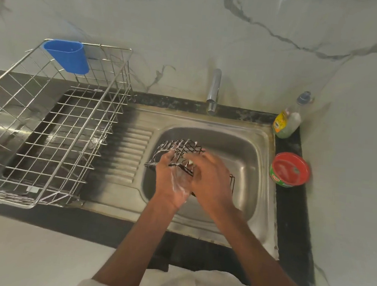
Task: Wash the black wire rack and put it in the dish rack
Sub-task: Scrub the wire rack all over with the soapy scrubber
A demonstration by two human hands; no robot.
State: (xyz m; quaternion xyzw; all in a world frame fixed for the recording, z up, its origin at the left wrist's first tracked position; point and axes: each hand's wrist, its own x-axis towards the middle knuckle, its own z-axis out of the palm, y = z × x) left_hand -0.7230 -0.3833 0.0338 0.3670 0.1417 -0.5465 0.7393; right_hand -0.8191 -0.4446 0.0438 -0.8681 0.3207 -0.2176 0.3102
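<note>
1. Position: the black wire rack (182,150), a small grid of thin coated metal, is held above the basin of the stainless steel sink (240,147), in front of the chrome tap (213,90). Suds cling to its wires.
2. Hands: left hand (173,180) grips the rack's near-left edge, fingers curled round the wires, foam on the knuckles. Right hand (210,179) lies over the rack's right part, fingers bent onto it; a small pale item shows at the fingertips, poss. a scrubber, can't tell.
3. Handling, est.: rack looks light and stiff, w/ little flex. Soapy wire is likely slippery; hook fingers through the grid or clamp the outer frame, not a single thin wire.
4. Status, est.: soaping step; rinse not yet done.
5. Destination: the large silver wire dish rack (53,129), w/ a blue plastic cutlery cup (68,56), stands on the table left of the sink.
6. Nearby: soap bottle (288,120) and red tub (290,170), right of sink.
</note>
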